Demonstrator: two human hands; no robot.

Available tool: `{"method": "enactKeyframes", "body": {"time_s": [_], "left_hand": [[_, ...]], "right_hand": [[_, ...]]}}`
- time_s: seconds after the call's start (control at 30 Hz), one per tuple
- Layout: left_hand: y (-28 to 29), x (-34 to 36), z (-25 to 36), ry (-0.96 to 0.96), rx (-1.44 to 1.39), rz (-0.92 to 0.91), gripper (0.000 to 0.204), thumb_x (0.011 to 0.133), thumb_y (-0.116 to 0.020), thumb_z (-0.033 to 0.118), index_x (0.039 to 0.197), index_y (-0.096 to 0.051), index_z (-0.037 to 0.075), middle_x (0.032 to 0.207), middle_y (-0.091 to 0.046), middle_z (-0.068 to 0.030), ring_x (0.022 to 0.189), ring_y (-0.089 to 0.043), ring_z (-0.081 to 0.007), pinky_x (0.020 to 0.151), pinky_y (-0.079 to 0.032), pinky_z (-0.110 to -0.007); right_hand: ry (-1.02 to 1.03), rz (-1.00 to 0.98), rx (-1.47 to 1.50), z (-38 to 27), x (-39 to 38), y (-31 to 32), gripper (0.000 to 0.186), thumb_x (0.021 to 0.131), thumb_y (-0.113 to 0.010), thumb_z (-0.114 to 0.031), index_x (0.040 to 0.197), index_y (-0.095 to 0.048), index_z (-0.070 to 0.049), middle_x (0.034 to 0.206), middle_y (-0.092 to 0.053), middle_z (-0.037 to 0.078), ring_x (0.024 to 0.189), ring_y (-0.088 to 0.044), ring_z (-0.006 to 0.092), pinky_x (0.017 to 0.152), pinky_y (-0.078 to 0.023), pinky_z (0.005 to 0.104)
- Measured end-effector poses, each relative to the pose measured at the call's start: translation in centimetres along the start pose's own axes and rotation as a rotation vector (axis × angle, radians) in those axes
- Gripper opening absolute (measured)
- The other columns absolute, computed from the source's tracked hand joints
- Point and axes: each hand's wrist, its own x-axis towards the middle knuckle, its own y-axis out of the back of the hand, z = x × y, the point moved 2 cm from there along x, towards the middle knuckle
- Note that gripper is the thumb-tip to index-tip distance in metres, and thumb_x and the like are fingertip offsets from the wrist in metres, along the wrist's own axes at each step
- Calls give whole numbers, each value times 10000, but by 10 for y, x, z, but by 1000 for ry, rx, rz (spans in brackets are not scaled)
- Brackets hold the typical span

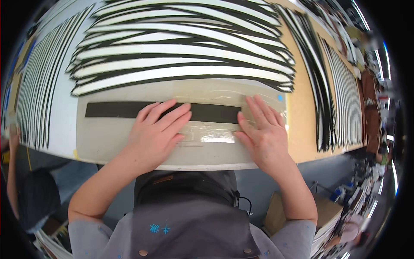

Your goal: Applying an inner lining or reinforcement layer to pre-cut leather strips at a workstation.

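Observation:
One flat black strip (pixel 215 113) lies sideways on a clear-covered work mat (pixel 108 142) in front of me. Across its middle rests my left hand (pixel 153 134), palm down with the fingers stretched out over the strip. My right hand (pixel 266 134) lies flat at the strip's right end, fingers spread on the mat and the index side touching or very close to that end. Neither hand grips anything. The part of the strip beneath my left fingers is hidden.
Beyond the mat, a wide pile of white strips with black edges (pixel 181 52) covers the table. More striped lengths stand in rows at the left (pixel 47 86) and right (pixel 345 95), beside a black bundle (pixel 319 99). Another person's arm (pixel 13 168) shows at the left edge.

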Motion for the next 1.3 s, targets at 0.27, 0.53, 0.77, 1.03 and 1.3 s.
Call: {"method": "enactKeyframes", "body": {"time_s": [0.27, 0.53, 0.77, 1.03, 1.3], "left_hand": [[2, 3, 1, 3, -19, -15, 460, 929, -699, 212, 1369, -639, 93, 1478, -576, -6, 1374, -482, -269, 1133, -373, -461], [3, 2, 1, 23, -14, -20, 485, 921, -700, 197, 1396, -631, 132, 1486, -569, -3, 1378, -479, -272, 1137, -357, -456], [0, 5, 4, 12, -1, 3, 486, 921, -696, 187, 1400, -626, 132, 1480, -572, -4, 1377, -481, -273, 1137, -358, -456], [0, -1, -1, 5, -8, 35, 452, 953, -657, 178, 1401, -620, 126, 1471, -574, -11, 1372, -481, -269, 1143, -361, -462], [1, -2, 0, 6, -71, 74, 437, 973, -644, 193, 1398, -612, 100, 1467, -569, -15, 1378, -468, -265, 1157, -352, -448]], "right_hand": [[-7, 82, 45, 3, -6, -5, 353, 869, -781, -255, 1163, -748, -63, 1469, -566, 173, 1429, -471, 317, 1117, -419, 496], [-23, 92, 82, 5, -9, -10, 376, 867, -787, -249, 1202, -750, -83, 1516, -536, 155, 1451, -456, 325, 1144, -397, 494], [-68, 196, 176, 13, -22, -16, 407, 854, -799, -240, 1237, -748, -110, 1536, -520, 159, 1467, -438, 334, 1147, -388, 500], [-794, 347, 491, 92, -63, 4, 285, 855, -794, -108, 1132, -759, -53, 1074, -697, 96, 861, -704, 185, 787, -562, 302], [-805, 254, 470, 102, -68, -5, 196, 872, -805, -139, 988, -739, 5, 867, -682, 33, 716, -624, 92, 658, -508, 252]]}}
